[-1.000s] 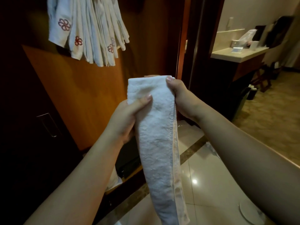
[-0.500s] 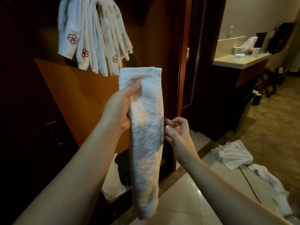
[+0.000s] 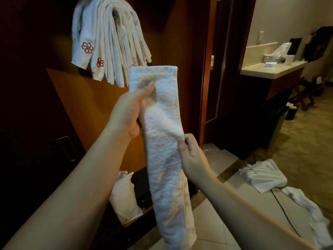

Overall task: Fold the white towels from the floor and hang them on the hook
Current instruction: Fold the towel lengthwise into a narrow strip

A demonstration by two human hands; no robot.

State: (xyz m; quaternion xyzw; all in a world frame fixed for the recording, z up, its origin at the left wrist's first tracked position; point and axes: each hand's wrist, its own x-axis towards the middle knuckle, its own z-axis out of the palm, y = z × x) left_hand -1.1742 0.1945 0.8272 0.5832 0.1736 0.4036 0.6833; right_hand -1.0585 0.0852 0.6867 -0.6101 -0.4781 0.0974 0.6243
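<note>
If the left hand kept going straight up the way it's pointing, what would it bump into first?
Most likely the bundle of hung towels just above and slightly left of the left hand, which grips the folded towel. Depth is unclear, so the hand might stop short of them or reach the wooden panel behind.

Folded white towel [image 3: 164, 141], a long narrow strip held upright: left hand [image 3: 128, 114] grips it near the top, right hand [image 3: 191, 156] pinches its right edge midway. Hung towels [image 3: 108, 42] above left; loose towels [image 3: 264, 175] on floor [image 3: 225, 228] at right.
</note>
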